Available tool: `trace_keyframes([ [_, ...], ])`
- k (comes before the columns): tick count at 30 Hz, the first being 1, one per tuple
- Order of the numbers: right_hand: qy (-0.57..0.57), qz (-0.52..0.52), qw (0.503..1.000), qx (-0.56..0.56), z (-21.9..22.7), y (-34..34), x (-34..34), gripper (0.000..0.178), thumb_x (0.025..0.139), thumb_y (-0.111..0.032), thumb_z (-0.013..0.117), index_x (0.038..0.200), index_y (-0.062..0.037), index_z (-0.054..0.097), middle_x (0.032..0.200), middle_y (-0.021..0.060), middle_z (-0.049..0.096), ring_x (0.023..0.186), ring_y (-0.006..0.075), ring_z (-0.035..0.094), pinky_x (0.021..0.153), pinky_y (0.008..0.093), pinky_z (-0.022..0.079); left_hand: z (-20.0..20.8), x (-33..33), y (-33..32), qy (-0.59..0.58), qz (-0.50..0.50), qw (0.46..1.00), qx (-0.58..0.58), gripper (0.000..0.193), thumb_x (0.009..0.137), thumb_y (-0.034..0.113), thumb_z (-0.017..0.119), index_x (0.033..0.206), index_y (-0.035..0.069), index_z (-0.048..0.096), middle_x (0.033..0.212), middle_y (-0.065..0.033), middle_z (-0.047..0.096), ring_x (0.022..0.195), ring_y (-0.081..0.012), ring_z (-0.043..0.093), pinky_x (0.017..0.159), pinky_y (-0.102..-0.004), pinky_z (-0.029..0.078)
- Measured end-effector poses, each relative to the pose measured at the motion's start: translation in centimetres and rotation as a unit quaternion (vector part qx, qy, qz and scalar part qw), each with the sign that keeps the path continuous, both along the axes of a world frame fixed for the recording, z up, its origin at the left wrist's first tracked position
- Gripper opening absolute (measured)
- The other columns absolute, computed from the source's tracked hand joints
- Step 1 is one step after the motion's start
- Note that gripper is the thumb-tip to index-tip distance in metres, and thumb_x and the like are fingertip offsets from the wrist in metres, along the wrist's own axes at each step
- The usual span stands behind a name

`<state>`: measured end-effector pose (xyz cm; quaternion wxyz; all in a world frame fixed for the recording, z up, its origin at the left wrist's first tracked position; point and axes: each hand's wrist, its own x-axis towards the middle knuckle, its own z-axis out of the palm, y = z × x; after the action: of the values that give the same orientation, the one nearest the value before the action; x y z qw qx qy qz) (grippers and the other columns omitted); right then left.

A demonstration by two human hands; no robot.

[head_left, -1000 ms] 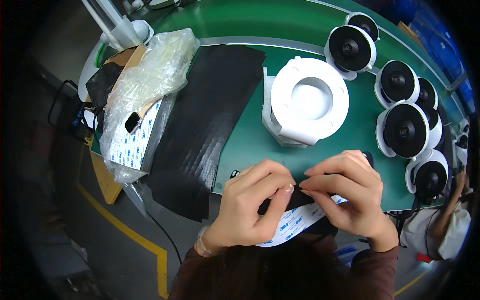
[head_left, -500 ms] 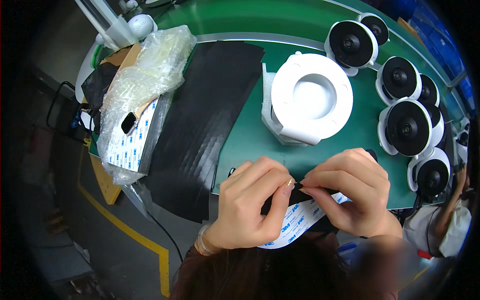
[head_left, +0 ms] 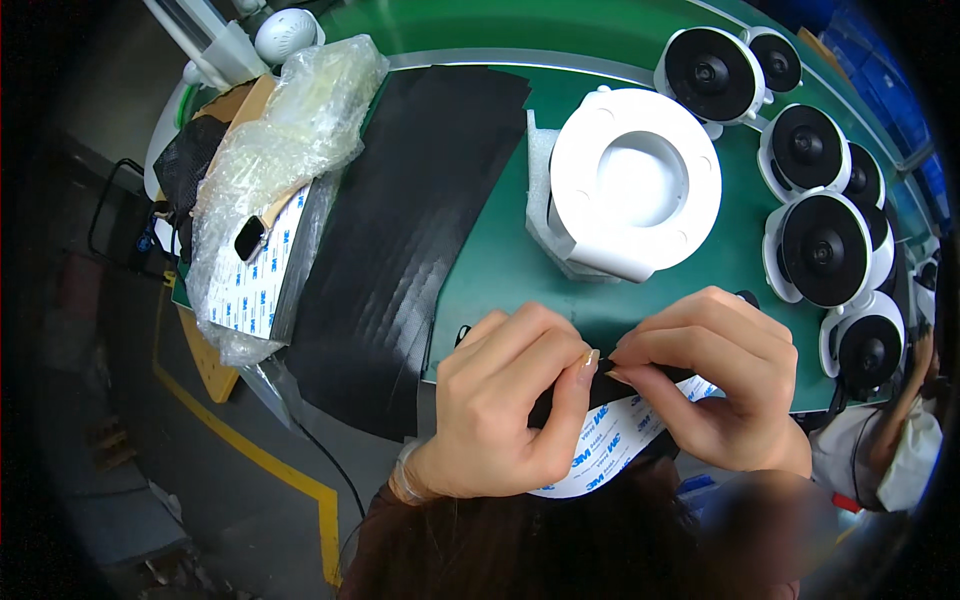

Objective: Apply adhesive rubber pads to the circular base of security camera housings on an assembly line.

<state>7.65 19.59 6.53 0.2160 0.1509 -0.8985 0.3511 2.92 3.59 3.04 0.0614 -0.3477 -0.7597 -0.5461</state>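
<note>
Close together at the table's near edge, my left hand [head_left: 510, 405] and my right hand [head_left: 725, 380] both pinch, thumb against forefinger. Between them is a thin black sheet with an adhesive backing [head_left: 615, 445], whose white liner printed in blue curves below the fingers. The fingertips meet at the sheet's black edge; the exact bit pinched is too small to make out. Beyond the hands, a white ring-shaped housing [head_left: 690, 190] leans on a pale foam block [head_left: 540, 165], touched by neither hand.
Several white cameras with black round fronts [head_left: 822, 250] stand along the right. Left of the housing lies a stack of black sheets [head_left: 400, 230]. Farther left, clear plastic wrap [head_left: 290, 130] partly covers liner-backed sheets [head_left: 255, 285], with a smartwatch [head_left: 250, 240] on top.
The view has shifted slightly, so the table things sit a little differently. My right hand has moved slightly to the right. Both hands keep pinching the sheet's edge.
</note>
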Motion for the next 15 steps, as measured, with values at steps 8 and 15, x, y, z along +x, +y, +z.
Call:
trace_keyframes([
  [8,-0.031,0.008,0.999,-0.012,0.2,0.3,-0.3,0.015,0.059,0.002,0.070,0.070,-0.0035,0.063,0.070,0.0054,0.061,0.061,0.0161,0.056,0.051,0.0232,0.042,0.0,-0.1,0.2,0.000,0.007,1.000,-0.003,0.008,0.064,-0.005,0.058,0.069,0.002,0.056,0.068,-0.0065,0.054,0.053,-0.0216,0.047,0.050,-0.0278,0.037],
  [15,-0.015,0.045,0.999,0.011,0.2,-0.2,-0.1,0.012,0.060,0.001,0.065,0.071,-0.0014,0.059,0.089,0.0127,0.063,0.077,0.0249,0.060,0.066,0.0300,0.048,-1.7,-1.5,0.4,-0.012,0.039,0.999,0.036,0.005,0.068,-0.005,0.057,0.071,0.000,0.056,0.075,-0.0082,0.057,0.052,-0.0180,0.048,0.049,-0.0240,0.038],
])
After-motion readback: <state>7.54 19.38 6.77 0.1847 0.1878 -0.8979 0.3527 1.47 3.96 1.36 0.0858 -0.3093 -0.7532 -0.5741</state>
